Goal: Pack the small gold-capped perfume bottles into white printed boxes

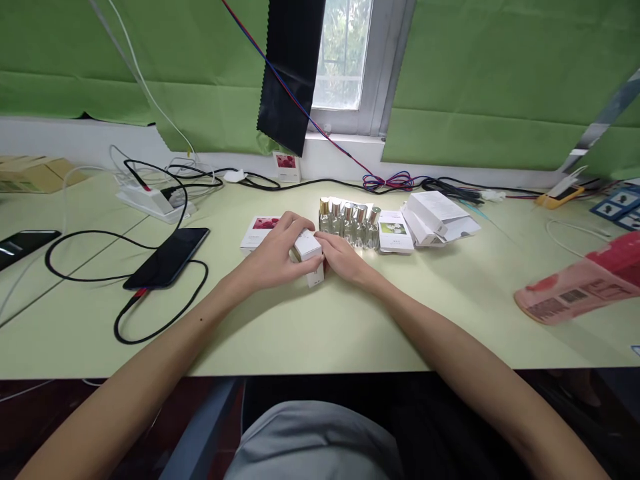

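Observation:
A small white carton (309, 245) is between my two hands, just left of the middle of the table. My left hand (280, 250) is closed around it, thumb on the near side and fingers over the far side. The fingertips of my right hand (343, 258) press on its right side, partly hiding it. Beyond my right hand stand several small clear glass bottles (347, 230) in a row, with shiny gold and silver caps. A white box with a red picture (257, 227) lies behind my left hand. Right of the bottles is a white box with a green picture (395, 233).
White opened packaging (440, 217) lies at the right. A phone (167, 258) with a looping black cable, a power strip (155, 200) and another dark phone (30, 243) are at the left. A pink cup-like package (580, 287) lies far right. Cables run along the wall.

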Demonstrator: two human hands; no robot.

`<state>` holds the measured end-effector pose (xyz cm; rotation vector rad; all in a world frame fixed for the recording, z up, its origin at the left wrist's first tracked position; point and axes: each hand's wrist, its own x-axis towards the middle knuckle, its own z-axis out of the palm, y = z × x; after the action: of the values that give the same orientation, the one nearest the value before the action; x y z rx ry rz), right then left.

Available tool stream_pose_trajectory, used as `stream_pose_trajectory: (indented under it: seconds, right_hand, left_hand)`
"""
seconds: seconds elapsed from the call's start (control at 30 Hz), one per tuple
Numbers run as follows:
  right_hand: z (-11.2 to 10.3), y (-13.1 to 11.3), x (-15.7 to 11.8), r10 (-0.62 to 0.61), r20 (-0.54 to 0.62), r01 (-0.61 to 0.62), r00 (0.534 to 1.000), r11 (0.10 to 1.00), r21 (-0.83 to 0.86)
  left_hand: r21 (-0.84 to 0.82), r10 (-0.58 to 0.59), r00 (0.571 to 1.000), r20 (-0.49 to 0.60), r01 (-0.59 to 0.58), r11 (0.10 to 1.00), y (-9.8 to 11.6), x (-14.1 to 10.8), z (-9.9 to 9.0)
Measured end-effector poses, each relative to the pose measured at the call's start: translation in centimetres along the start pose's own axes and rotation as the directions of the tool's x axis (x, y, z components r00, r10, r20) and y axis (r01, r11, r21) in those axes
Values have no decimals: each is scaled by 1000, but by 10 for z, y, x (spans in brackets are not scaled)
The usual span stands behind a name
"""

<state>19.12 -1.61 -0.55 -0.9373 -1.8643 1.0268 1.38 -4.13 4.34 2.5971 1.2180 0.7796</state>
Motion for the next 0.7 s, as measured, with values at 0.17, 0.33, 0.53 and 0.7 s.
stream_pose_trajectory:
  seconds: [0.17,0.33,0.53,0.7]
  right_hand:
    - [1,1,1,-5,-5,5,1000,1000,0]
    - [0,1,2,30,12,-31,999,998,55]
    - [2,1,2,94,96,-116,991,960,254]
    - [5,-1,1,102,144,-154,984,895,420]
  left_hand:
    - [11,16,1000,-9,-16,1000,-2,0,1]
    - [0,12,1000,-19,-12,1000,-2,0,2]
    - [-23,22,999,-41,-23,999,-2,0,3]
    - [-22,36,997,-66,-37,999,-6,0,7]
